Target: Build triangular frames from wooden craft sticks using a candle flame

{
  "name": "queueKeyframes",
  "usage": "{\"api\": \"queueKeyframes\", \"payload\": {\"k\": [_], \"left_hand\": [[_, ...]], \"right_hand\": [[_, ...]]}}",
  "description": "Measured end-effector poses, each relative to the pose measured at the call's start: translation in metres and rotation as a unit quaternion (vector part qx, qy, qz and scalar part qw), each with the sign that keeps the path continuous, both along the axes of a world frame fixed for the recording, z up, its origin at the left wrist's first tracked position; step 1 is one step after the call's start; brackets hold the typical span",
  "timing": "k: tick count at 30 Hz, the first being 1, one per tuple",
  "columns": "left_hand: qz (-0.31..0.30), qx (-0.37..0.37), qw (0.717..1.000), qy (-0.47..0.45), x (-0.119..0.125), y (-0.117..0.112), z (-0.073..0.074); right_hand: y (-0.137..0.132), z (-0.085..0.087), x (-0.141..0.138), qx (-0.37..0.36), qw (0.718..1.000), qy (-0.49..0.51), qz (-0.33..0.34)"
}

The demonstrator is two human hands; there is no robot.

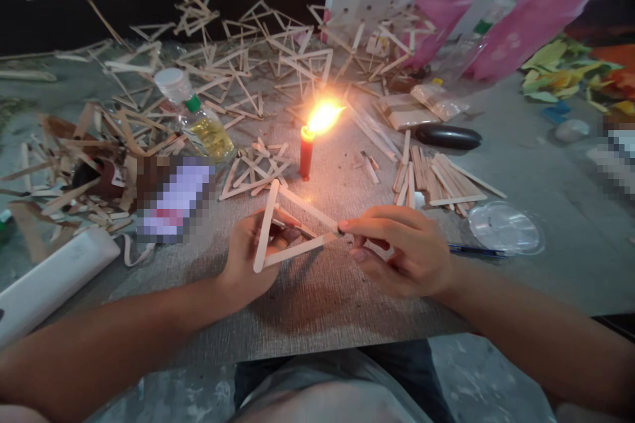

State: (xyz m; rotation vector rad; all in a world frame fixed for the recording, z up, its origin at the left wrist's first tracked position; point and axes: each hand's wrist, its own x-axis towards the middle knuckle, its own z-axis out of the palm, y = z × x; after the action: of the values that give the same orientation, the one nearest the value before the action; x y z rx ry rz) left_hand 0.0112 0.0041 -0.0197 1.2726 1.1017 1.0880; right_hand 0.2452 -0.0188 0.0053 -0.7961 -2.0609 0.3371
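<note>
A triangular frame of popsicle sticks [298,250] is held above the table, just in front of a lit red candle [306,157]. My left hand [248,254] is closed around its left side, with the fingers partly hidden behind the sticks. At the frame's right corner, which looks dark, the fingertips of my right hand [401,248] pinch the joined stick ends. Behind my left hand lie several stick triangles [258,168]. A bundle of loose popsicle sticks [436,178] rests beyond my right hand.
Many stick frames [248,66] are heaped across the back. A bottle with yellow liquid [211,135] stands left of the candle, near a phone [176,201] and a white power bank [59,284]. On the right are a clear round lid [506,228], a pen [479,250] and a black case [449,137].
</note>
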Motion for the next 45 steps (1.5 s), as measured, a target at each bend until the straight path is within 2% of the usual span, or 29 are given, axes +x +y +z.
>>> {"api": "queueKeyframes", "payload": {"k": [5,14,16,21,25,31,38,41,45], "left_hand": [[-0.008,0.008,1.0,0.005,-0.002,0.0,-0.004],[-0.011,-0.004,1.0,-0.017,-0.001,-0.001,0.0],[-0.013,-0.002,1.0,-0.022,-0.001,-0.001,0.0],[-0.016,0.0,1.0,-0.027,0.0,-0.001,-0.001],[-0.008,-0.01,0.999,-0.047,0.001,-0.001,-0.001],[-0.002,-0.01,1.0,-0.025,0.001,-0.001,0.001],[-0.007,-0.025,0.999,-0.029,-0.001,-0.001,-0.007],[-0.004,-0.019,1.0,-0.019,-0.002,-0.002,-0.01],[-0.006,-0.018,1.0,-0.023,-0.002,-0.002,-0.008]], "right_hand": [[0.001,-0.007,-0.001,-0.057,0.991,0.108,-0.045],[0.001,-0.007,0.008,-0.068,0.991,0.093,-0.073],[0.002,-0.005,0.006,-0.094,0.987,0.111,-0.072],[0.005,-0.003,-0.005,-0.215,0.944,0.248,-0.029],[0.005,-0.002,-0.007,-0.262,0.927,0.268,-0.03],[0.004,-0.007,0.002,-0.215,0.946,0.238,-0.045],[0.011,-0.003,0.003,-0.035,0.989,0.133,-0.051],[0.011,0.001,0.002,-0.028,0.992,0.111,-0.045],[0.01,-0.004,-0.001,-0.048,0.987,0.149,-0.029]]}}
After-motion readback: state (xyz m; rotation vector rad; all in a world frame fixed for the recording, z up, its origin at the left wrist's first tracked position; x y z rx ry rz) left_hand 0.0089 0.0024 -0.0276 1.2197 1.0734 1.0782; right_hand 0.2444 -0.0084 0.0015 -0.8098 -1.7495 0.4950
